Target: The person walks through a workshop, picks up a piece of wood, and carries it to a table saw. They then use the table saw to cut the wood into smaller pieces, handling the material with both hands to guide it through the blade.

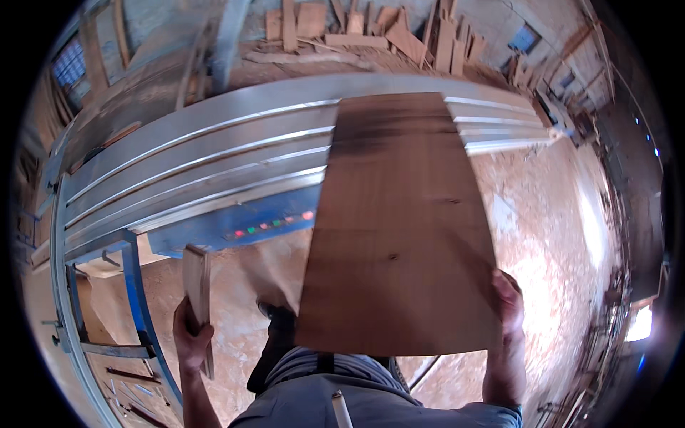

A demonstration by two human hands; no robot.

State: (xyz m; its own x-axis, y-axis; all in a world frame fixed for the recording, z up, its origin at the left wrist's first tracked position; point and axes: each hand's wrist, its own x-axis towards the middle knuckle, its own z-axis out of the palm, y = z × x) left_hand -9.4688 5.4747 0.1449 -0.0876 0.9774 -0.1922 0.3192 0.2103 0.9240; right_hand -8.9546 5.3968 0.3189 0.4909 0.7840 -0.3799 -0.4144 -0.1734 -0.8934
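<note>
A wide brown wooden board (399, 228) stretches from just in front of my body to the machine table beyond. My right hand (509, 303) grips its right edge near the close end. The board's far end, darkened by a shadow or stain, overlaps the metal rails of the table. In my left hand (191, 334) is a narrow wooden block (198, 285), held upright to the left of the board and apart from it. My fingers are closed around its lower half.
Ahead lies a long grey machine table (200, 135) with metal rails. A blue panel (214, 225) with coloured buttons sits under it. At left stands a blue metal frame (139, 299). Wood offcuts (357, 36) lean against the far wall.
</note>
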